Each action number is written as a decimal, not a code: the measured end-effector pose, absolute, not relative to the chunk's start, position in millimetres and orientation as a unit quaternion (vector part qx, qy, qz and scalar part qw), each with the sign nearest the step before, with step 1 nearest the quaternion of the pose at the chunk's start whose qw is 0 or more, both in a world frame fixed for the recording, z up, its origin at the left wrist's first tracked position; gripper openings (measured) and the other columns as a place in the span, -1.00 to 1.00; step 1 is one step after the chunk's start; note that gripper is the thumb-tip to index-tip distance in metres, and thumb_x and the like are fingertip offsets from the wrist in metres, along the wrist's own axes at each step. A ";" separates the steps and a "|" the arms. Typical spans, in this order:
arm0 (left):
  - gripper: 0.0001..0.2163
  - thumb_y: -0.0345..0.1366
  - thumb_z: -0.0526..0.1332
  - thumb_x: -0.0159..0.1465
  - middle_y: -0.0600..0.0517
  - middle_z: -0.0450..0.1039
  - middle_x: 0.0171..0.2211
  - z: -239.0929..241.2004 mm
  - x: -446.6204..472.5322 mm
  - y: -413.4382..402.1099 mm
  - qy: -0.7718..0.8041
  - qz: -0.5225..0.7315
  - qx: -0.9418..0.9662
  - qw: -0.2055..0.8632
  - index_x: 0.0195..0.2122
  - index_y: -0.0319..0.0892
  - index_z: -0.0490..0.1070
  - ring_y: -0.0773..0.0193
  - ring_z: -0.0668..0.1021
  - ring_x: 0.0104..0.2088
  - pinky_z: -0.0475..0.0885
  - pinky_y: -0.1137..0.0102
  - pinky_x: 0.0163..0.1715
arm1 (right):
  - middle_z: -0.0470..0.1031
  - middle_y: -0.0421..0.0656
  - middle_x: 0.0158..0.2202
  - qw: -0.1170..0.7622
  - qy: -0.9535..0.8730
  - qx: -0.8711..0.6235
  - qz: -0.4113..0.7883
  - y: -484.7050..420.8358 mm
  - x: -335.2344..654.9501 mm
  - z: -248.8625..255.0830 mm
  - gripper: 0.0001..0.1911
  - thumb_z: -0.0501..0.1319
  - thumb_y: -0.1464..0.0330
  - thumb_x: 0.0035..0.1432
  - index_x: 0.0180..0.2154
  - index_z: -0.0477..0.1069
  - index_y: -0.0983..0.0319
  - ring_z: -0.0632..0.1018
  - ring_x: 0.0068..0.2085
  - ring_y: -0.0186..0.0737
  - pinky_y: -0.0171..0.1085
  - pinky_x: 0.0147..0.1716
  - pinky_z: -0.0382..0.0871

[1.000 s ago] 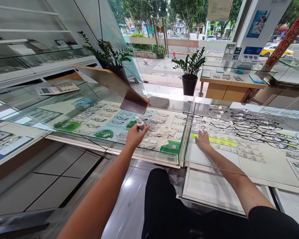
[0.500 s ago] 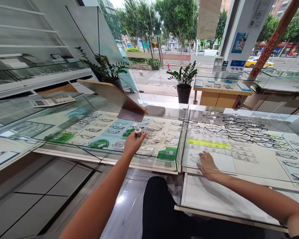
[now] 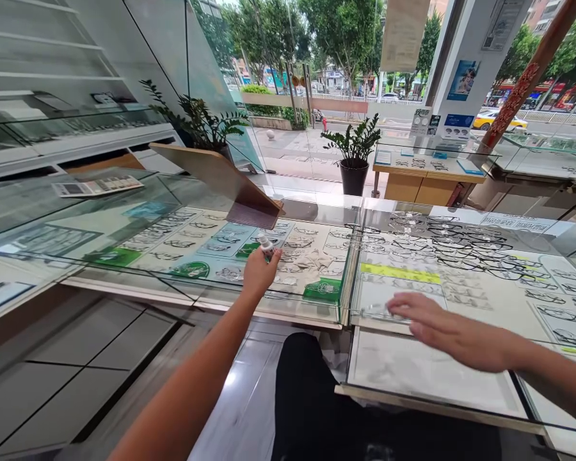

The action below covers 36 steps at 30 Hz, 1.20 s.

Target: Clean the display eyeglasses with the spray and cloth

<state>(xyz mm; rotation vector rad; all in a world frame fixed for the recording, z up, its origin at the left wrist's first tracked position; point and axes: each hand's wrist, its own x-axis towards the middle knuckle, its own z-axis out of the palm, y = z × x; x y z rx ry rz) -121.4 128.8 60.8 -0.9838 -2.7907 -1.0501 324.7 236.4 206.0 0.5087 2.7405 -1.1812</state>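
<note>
My left hand [image 3: 260,274] is closed around a small white bottle [image 3: 265,244], upright above the left glass showcase [image 3: 288,299]. Only the bottle's upper part shows past my fingers. A crumpled beige cloth [image 3: 312,261] lies just right of that hand. Over the front of the right showcase, my right hand [image 3: 444,328] is open, its fingers stretched toward the left and nothing seen in them. Near its fingertips is a pair of clear glasses [image 3: 377,310], close to the counter's front edge; whether the fingers touch it I cannot tell.
Rows of eyeglass frames [image 3: 480,246] lie on the right showcase. A tilted wooden-backed mirror [image 3: 221,176] stands on the left one, with a display card [image 3: 98,186] farther left. Below my right hand an open drawer [image 3: 427,374] juts out. A potted plant [image 3: 354,160] stands beyond.
My right hand has risen off the glass and come nearer, its fingers now straight. The clear glasses appear slightly lower, nearer the front edge. My left hand keeps the bottle in nearly the same place.
</note>
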 end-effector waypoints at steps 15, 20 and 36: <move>-0.45 0.11 -0.08 0.44 -0.41 0.41 0.21 62.3 -117.1 139.1 -0.930 -0.232 -0.284 -0.013 0.08 -0.22 0.45 -0.34 0.37 0.31 0.29 -0.14 0.24 | 0.61 0.13 0.09 0.015 0.941 0.331 -0.072 431.6 108.3 163.4 -0.11 -0.25 -0.18 0.45 -0.13 0.66 0.27 0.47 0.19 0.21 0.01 0.25 0.26; -0.45 0.11 -0.08 0.45 -0.38 0.42 0.22 61.2 -113.6 139.3 -0.930 -0.235 -0.284 -0.012 0.10 -0.21 0.44 -0.30 0.37 0.32 0.29 -0.12 0.25 | 0.57 0.23 0.16 0.028 0.937 0.343 -0.060 444.3 83.6 142.0 -0.07 -0.29 -0.17 0.44 -0.04 0.65 0.33 0.42 0.27 0.32 0.11 0.29 0.24; -0.44 0.14 -0.09 0.41 -0.41 0.44 0.20 57.5 -119.0 141.7 -0.924 -0.249 -0.291 -0.001 0.03 -0.20 0.46 -0.34 0.40 0.29 0.30 -0.15 0.22 | 0.65 -0.07 -0.19 -0.070 0.947 0.301 -0.091 374.4 123.0 177.7 -0.82 0.17 0.31 0.33 -0.16 0.51 0.23 0.55 -0.23 -0.15 -0.26 -0.30 0.26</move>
